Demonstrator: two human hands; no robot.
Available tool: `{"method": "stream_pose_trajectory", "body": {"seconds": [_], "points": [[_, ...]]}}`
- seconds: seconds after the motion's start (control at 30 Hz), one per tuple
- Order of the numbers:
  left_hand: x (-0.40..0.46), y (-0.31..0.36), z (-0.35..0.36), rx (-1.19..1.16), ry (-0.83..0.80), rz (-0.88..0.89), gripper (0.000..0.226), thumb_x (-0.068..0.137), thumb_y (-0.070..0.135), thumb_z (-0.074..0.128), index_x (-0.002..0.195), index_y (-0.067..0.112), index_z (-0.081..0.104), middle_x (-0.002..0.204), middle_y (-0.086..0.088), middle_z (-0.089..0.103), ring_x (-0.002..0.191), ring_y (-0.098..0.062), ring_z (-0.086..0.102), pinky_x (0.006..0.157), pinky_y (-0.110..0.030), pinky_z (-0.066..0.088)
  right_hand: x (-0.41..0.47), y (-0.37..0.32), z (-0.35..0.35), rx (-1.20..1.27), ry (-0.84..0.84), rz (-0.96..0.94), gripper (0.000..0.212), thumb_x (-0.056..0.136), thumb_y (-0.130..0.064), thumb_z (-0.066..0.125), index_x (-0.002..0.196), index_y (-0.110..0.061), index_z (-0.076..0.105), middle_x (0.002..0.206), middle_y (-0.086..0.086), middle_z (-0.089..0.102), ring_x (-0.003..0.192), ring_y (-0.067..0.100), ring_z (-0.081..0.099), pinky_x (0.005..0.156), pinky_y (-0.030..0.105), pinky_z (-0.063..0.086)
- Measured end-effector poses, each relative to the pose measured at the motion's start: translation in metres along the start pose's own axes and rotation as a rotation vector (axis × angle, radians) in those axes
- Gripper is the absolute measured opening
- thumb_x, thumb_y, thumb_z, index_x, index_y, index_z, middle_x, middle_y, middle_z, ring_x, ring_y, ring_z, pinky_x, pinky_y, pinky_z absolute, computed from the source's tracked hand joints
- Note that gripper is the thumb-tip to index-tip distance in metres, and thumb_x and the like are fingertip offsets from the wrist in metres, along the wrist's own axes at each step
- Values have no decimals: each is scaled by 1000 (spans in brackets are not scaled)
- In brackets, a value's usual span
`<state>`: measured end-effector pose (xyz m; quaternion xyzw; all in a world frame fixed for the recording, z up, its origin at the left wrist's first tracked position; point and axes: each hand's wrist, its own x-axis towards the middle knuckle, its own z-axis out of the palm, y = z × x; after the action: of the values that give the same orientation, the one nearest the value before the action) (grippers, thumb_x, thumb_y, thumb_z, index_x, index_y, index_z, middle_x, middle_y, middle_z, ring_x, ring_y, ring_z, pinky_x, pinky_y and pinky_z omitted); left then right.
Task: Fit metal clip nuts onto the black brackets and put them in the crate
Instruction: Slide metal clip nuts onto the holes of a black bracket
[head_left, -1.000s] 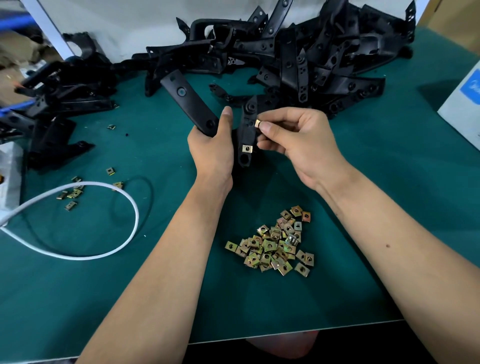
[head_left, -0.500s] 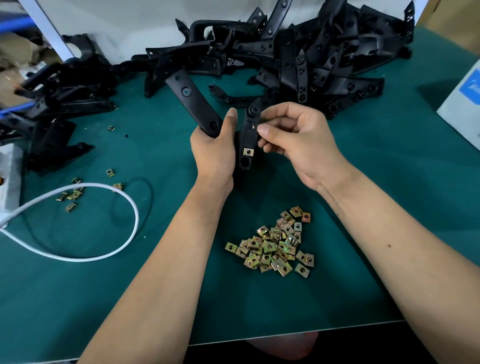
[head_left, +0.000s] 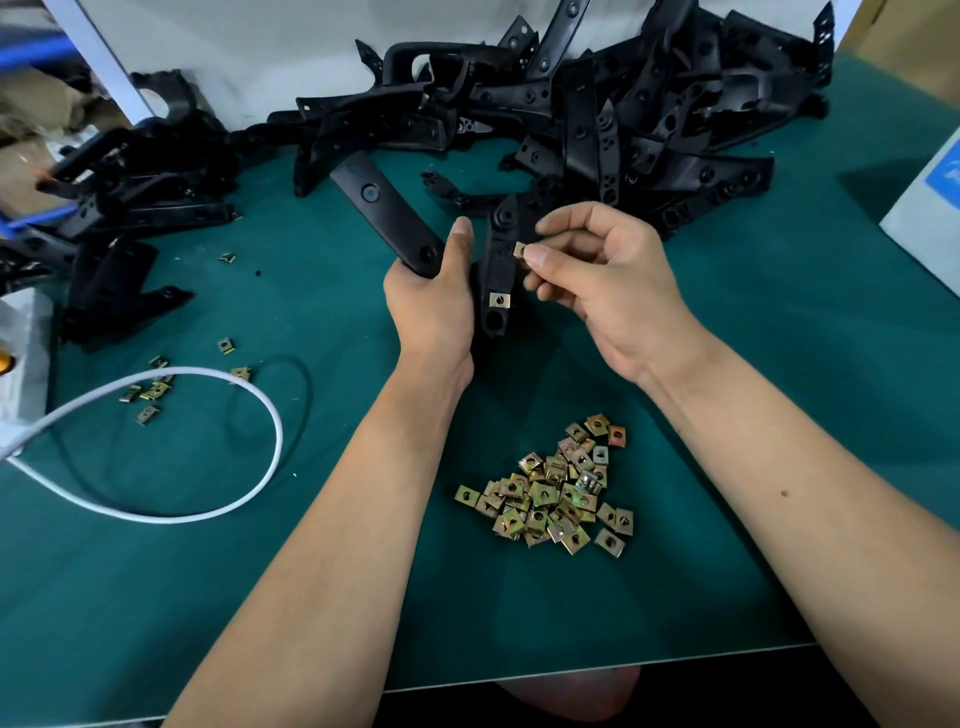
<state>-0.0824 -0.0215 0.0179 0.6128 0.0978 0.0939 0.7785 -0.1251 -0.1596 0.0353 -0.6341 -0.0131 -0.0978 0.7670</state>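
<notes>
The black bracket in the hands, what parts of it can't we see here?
Head view:
- bracket: its middle is hidden behind the left hand.
- clip nut: mostly covered by the right hand pinching it.
- crate: none can be made out.
- bracket pile: cut off by the top edge.

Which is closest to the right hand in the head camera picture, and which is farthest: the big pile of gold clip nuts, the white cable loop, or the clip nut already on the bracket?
From the right hand:
1. Fitted clip nut, just left of the hand, on the held bracket.
2. Pile of clip nuts, nearer the person, below the hand.
3. White cable loop, far to the left.
</notes>
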Motion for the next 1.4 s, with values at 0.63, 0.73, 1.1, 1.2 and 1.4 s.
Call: {"method": "stream_pose_trajectory", "body": {"seconds": [0.63, 0.73, 1.1, 1.2, 1.4], "points": [[1, -5, -1, 202, -62, 80, 34, 92, 25, 75, 72, 18, 48, 53, 16, 50, 51, -5, 48, 49, -22, 41, -4, -7, -1, -47, -94, 34, 28, 88, 10, 72, 92, -12, 56, 71, 2, 65, 61, 17, 66, 54, 21, 48], [-1, -5, -1, 229, -62, 103, 35, 93, 24, 74, 70, 21, 48, 49, 19, 49, 48, -2, 46, 48, -19, 39, -3, -5, -1, -27, -97, 35, 28, 87, 10, 73, 93, -12, 55, 69, 2, 66, 60, 17, 66, 52, 21, 47], [0, 3, 1, 21, 78, 33, 34, 92, 27, 74, 71, 19, 48, 61, 8, 51, 61, -15, 49, 57, -34, 45, -2, 7, 7, -120, -103, -31, 5, 96, -10, 71, 97, -6, 68, 73, 2, 68, 61, 16, 64, 51, 24, 48], [2, 5, -1, -83, 148, 20, 36, 94, 22, 72, 69, 18, 47, 62, 4, 51, 62, -17, 50, 58, -35, 44, -5, 13, 10, -239, -192, 20, 12, 97, -14, 71, 88, -7, 74, 70, 5, 67, 58, 15, 59, 48, 22, 44], [4, 6, -4, -133, 147, 15, 40, 95, 19, 70, 66, 20, 43, 54, 11, 49, 53, -11, 48, 54, -30, 42, -5, 15, 10, -201, -215, 58, 4, 93, -9, 75, 90, -7, 77, 69, 6, 69, 58, 12, 58, 46, 19, 42]]}}
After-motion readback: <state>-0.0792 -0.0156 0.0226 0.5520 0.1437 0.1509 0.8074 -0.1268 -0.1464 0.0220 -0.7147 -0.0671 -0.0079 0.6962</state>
